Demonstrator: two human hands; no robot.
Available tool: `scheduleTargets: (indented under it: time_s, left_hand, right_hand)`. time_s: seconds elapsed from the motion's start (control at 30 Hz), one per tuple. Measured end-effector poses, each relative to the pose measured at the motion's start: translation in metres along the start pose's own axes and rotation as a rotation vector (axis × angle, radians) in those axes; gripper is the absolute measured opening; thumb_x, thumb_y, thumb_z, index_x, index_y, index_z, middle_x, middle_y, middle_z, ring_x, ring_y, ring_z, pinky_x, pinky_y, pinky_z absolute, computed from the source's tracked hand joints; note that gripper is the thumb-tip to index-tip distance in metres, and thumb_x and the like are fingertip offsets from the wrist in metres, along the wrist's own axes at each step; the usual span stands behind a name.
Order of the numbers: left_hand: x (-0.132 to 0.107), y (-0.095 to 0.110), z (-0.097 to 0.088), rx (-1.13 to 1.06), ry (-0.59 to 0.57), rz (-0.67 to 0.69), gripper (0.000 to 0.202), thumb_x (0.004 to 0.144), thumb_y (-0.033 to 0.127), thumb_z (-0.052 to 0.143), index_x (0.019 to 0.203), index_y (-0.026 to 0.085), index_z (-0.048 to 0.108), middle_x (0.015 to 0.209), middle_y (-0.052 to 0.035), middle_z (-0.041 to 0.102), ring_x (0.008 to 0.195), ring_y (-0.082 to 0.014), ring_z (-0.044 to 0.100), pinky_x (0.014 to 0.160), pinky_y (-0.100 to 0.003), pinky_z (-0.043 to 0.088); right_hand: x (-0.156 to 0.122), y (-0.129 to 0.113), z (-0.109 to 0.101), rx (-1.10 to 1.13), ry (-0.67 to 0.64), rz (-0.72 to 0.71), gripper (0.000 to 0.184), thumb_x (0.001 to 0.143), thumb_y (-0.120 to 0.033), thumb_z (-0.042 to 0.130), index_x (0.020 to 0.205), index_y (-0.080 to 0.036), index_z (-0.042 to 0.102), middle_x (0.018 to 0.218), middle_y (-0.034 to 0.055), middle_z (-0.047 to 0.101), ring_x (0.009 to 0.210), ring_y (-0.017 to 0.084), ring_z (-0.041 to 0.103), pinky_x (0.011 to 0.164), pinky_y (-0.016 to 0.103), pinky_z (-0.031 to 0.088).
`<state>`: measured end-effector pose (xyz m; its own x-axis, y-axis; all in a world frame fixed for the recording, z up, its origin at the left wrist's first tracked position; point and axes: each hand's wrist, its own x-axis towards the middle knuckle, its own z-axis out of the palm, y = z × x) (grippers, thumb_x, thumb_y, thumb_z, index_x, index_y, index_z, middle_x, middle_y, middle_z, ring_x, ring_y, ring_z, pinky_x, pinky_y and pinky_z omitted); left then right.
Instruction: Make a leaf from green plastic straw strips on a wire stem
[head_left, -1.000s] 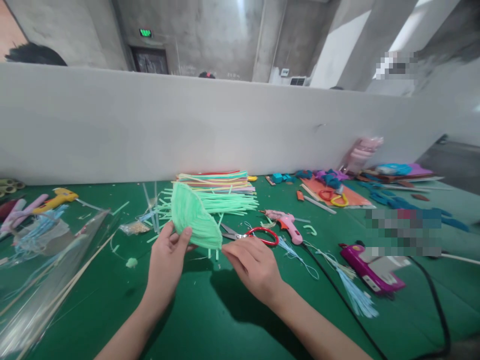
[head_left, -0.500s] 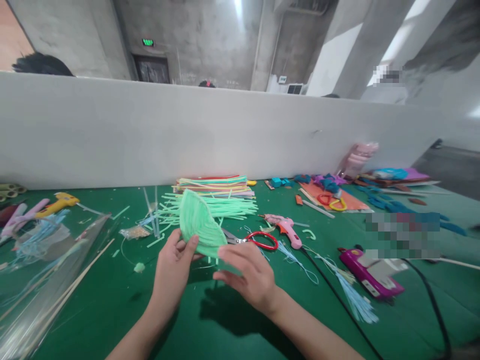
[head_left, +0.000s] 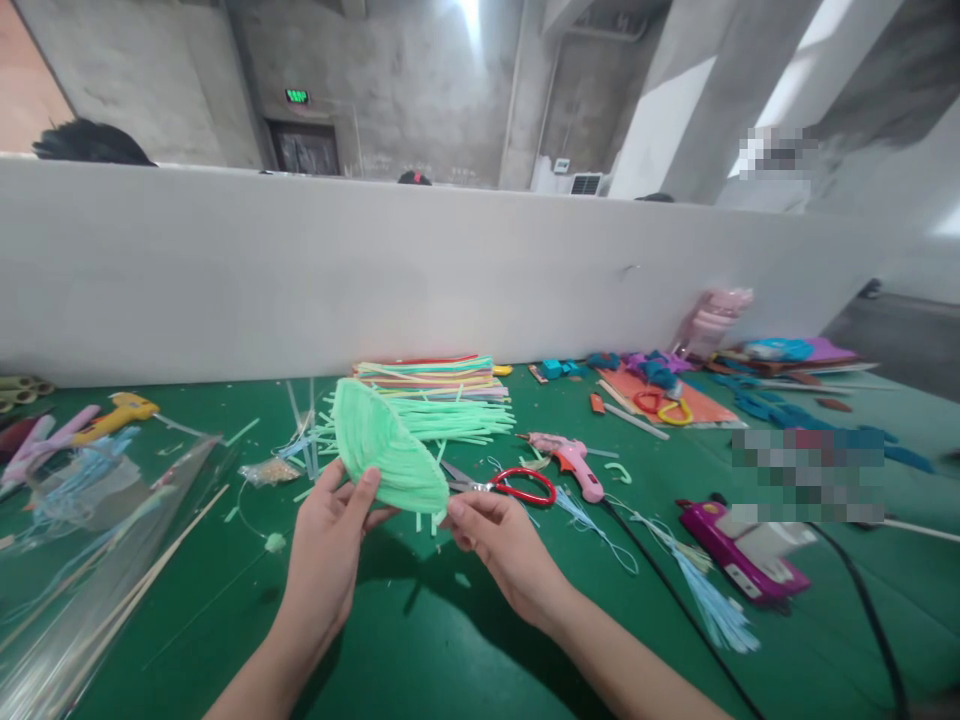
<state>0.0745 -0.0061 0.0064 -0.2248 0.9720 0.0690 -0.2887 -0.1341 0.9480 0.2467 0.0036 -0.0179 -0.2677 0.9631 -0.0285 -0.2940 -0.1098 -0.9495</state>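
A light green leaf-shaped piece [head_left: 386,450], apparently made of fuzzy pipe cleaners laid side by side, is held up above the table. My left hand [head_left: 334,535] grips its lower left edge, thumb on the front and fingers behind. At its right tip, the thumb and fingers of my right hand [head_left: 502,545] are pinched together on the end. Behind the piece lie loose green pipe cleaners [head_left: 465,418] and a bundle of mixed colours [head_left: 427,373]. Scissors with red handles [head_left: 525,486] rest just beyond my right hand.
A pink glue gun [head_left: 574,462] with a black cord lies right of the scissors; a purple device [head_left: 739,565] sits farther right. On the left are a yellow glue gun [head_left: 124,412], clear plastic wrap [head_left: 112,560] and thin sticks. A white partition [head_left: 300,270] closes the table's back.
The green piece has shifted left and turned flatter toward me. My right hand's fingers, spread before, have closed on its right tip. My left hand has moved slightly left with it.
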Motion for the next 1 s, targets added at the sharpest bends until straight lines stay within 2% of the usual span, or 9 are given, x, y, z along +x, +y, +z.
scheduleTargets:
  time_s: [0.1,0.27,0.43,0.83,1.0]
  left_hand:
    - [-0.0016,-0.0006,0.0007,0.024,-0.004,0.010,0.048,0.079,0.040,0.070,0.121,0.022,0.057,0.099,-0.0051,0.074,0.088,-0.0194,0.070,0.077,-0.030,0.058]
    - [-0.0016,-0.0008,-0.0005,0.062,0.011,0.038,0.044,0.079,0.041,0.069,0.117,0.022,0.058,0.097,-0.0043,0.074,0.087,-0.0197,0.070,0.077,-0.031,0.057]
    - [-0.0018,-0.0022,-0.0010,0.084,0.029,0.054,0.043,0.078,0.041,0.069,0.114,0.021,0.059,0.096,-0.0048,0.074,0.085,-0.0201,0.070,0.076,-0.031,0.057]
    - [-0.0027,-0.0050,-0.0007,0.134,0.027,0.055,0.037,0.078,0.043,0.069,0.108,0.022,0.061,0.094,-0.0032,0.075,0.082,-0.0197,0.071,0.071,-0.028,0.056]
    - [-0.0020,-0.0050,0.0000,0.082,0.018,0.035,0.043,0.078,0.042,0.069,0.114,0.021,0.059,0.095,-0.0047,0.075,0.085,-0.0210,0.071,0.074,-0.030,0.056]
  right_hand:
    - [-0.0004,0.0005,-0.0009,-0.048,0.029,-0.008,0.036,0.069,-0.049,0.076,0.075,-0.015,0.071,0.064,0.0012,0.062,0.056,0.009,0.045,0.055,0.024,0.036]
    - [-0.0004,0.0035,-0.0029,-0.139,0.014,-0.022,0.033,0.075,-0.048,0.070,0.078,-0.016,0.071,0.068,0.0019,0.064,0.059,0.010,0.049,0.056,0.023,0.039]
    - [-0.0009,0.0048,-0.0017,-0.141,0.034,-0.034,0.027,0.075,-0.043,0.071,0.078,-0.016,0.070,0.069,0.0010,0.064,0.059,0.010,0.049,0.057,0.022,0.038]
    - [-0.0014,0.0077,-0.0002,-0.156,0.089,-0.045,0.031,0.073,-0.046,0.072,0.078,-0.016,0.069,0.069,0.0009,0.063,0.058,0.010,0.047,0.055,0.022,0.037]
    - [-0.0034,0.0062,0.0018,-0.174,0.087,-0.100,0.031,0.075,-0.047,0.070,0.079,-0.017,0.067,0.066,-0.0009,0.059,0.059,0.010,0.048,0.057,0.023,0.039]
